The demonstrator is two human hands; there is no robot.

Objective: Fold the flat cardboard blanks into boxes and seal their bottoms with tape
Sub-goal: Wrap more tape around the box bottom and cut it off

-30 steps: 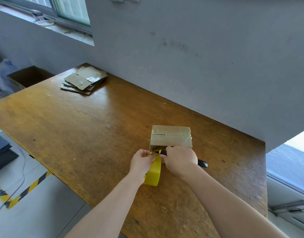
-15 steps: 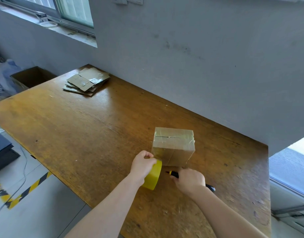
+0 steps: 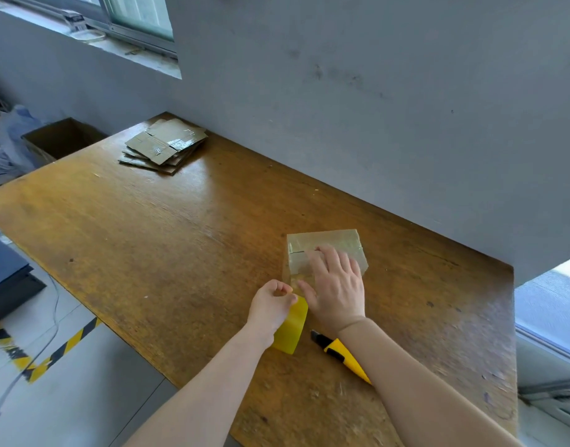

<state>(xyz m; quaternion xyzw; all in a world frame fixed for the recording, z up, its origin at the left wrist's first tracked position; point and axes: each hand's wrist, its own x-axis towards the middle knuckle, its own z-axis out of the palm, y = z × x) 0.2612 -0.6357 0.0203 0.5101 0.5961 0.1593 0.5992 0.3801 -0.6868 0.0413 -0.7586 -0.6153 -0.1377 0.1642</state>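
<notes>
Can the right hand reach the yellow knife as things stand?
Probably yes. The right hand lies flat on the box, holding nothing, and the knife lies bare on the table right by its wrist.

**Yellows and browns against grey**

The surface (image 3: 148, 253) is orange-brown wood with a darker streaked grain and a pale glare patch. The box (image 3: 328, 243) is dull tan under a glossy, clear sheen. The tape roll (image 3: 291, 330) is translucent yellow. The knife (image 3: 341, 353) is bright yellow with black parts. The flat blanks (image 3: 166, 146) are khaki brown with shiny patches. The wall (image 3: 373, 108) is plain grey with dark smudges. The grey floor (image 3: 99, 398) carries a yellow-and-black diagonal stripe (image 3: 64, 346).
</notes>
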